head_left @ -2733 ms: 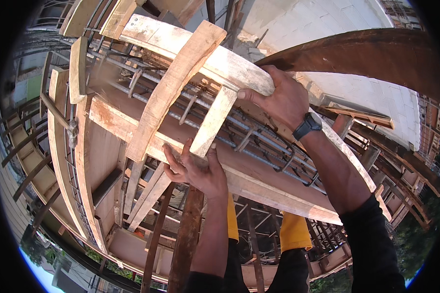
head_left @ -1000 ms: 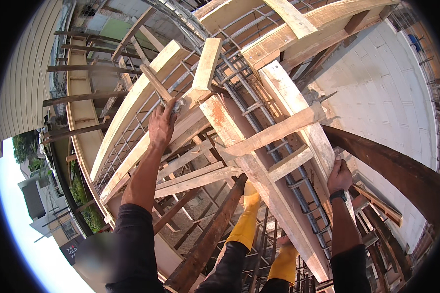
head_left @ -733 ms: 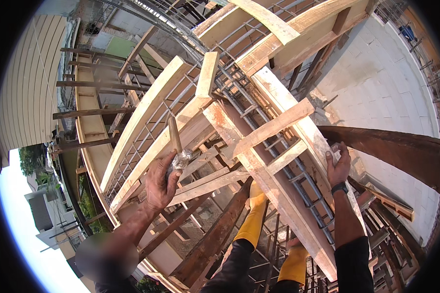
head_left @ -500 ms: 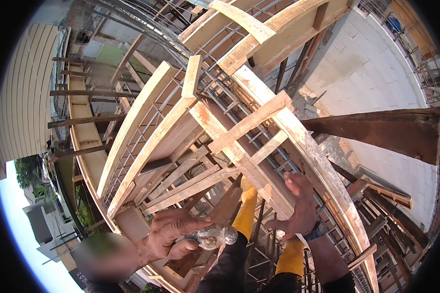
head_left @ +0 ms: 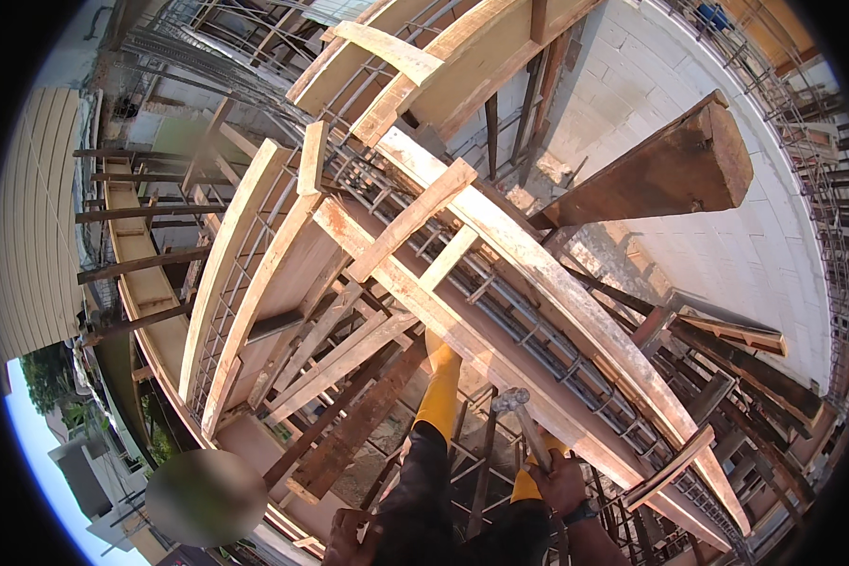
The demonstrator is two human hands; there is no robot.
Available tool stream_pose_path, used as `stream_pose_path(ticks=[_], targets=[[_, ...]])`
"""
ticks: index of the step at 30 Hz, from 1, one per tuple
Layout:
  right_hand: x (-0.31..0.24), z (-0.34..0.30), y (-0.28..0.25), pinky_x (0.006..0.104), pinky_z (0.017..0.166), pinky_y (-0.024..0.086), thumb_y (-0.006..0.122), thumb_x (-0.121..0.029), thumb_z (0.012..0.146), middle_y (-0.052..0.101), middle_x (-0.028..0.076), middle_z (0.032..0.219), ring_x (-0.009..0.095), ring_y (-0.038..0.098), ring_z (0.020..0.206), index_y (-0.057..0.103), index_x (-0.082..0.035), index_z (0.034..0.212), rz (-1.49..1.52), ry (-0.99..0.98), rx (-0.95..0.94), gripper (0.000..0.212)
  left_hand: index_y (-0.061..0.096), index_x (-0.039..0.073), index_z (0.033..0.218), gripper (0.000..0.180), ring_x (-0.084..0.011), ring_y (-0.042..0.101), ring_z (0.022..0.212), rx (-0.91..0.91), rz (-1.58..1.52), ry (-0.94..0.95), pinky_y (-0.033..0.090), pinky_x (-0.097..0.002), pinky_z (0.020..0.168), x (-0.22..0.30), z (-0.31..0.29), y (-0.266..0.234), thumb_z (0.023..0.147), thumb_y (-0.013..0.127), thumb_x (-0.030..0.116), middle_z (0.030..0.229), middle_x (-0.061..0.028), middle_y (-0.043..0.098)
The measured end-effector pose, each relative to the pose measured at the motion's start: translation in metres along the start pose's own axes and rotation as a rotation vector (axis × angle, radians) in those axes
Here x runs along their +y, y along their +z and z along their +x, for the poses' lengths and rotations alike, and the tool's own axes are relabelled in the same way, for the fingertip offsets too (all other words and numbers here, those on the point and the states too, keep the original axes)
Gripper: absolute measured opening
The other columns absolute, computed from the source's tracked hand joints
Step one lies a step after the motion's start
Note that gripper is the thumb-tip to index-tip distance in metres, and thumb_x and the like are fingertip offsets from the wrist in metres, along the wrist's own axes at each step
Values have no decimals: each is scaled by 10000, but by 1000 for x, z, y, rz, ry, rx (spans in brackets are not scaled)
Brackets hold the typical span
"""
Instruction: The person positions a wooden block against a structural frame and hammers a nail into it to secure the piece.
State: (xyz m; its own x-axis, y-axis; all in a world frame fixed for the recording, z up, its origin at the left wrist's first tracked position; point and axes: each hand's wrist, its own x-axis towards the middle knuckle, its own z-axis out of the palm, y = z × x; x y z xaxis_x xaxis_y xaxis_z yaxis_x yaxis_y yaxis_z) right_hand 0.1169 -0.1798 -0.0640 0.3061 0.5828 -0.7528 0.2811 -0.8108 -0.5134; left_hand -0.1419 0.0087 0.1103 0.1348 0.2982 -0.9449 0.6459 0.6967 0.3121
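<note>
My right hand is wrapped round the handle of a hammer, its metal head raised beside the wooden formwork board. A dark band circles that wrist. Down at the lower edge, my left hand is curled beside my dark trouser leg; whatever it may hold is hidden. One yellow boot reaches up to the formwork board, and the other yellow boot is partly behind my right hand.
A rebar cage runs inside the long wooden form, with short crosspieces over it. A thick dark timber juts up at the right, before a pale block wall. Gaps between planks open onto lower struts and scaffolding.
The hammer has passed from my left hand to my right. My right hand, spread before, has closed on the handle and dropped lower. My left hand has drawn down to the lower edge.
</note>
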Motion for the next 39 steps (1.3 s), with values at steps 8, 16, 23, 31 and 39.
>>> stream_pose_path(ticks=[8,16,23,31,39], targets=[[55,-30,4,555,712,555,694,-325,923,699,250,821,459,693,779,558,-12,1059,-175,216,12,367,571,48,1240,275,-267,445,1321,125,704,158,338,-512,1115,-49,-24,-12,1034,458,190,1347,-106,541],[52,-11,30,574,725,553,652,-286,955,704,270,865,463,700,824,496,-17,1115,-178,333,-45,350,586,52,1143,227,-310,431,1381,188,1078,204,288,-595,1160,-100,-48,-4,1004,443,160,1336,-106,575],[54,-7,30,573,696,556,692,-234,915,690,282,814,476,692,791,489,8,1064,-196,285,-4,350,599,56,1059,203,-348,418,1433,379,1343,457,245,-667,1201,-118,-52,6,977,430,133,1326,-106,605],[44,2,24,576,697,567,716,-207,879,683,313,824,487,694,796,499,42,1064,-216,273,-42,378,594,61,1238,344,-435,287,1482,173,1393,444,174,-766,1161,-200,-33,-11,937,473,174,1327,-152,539],[31,5,24,566,752,570,714,-204,869,687,325,856,495,694,841,516,64,1065,-201,286,-64,387,563,27,1338,538,-401,255,1372,65,1216,169,175,-616,1124,-157,-35,-3,820,535,171,1434,-174,458]])
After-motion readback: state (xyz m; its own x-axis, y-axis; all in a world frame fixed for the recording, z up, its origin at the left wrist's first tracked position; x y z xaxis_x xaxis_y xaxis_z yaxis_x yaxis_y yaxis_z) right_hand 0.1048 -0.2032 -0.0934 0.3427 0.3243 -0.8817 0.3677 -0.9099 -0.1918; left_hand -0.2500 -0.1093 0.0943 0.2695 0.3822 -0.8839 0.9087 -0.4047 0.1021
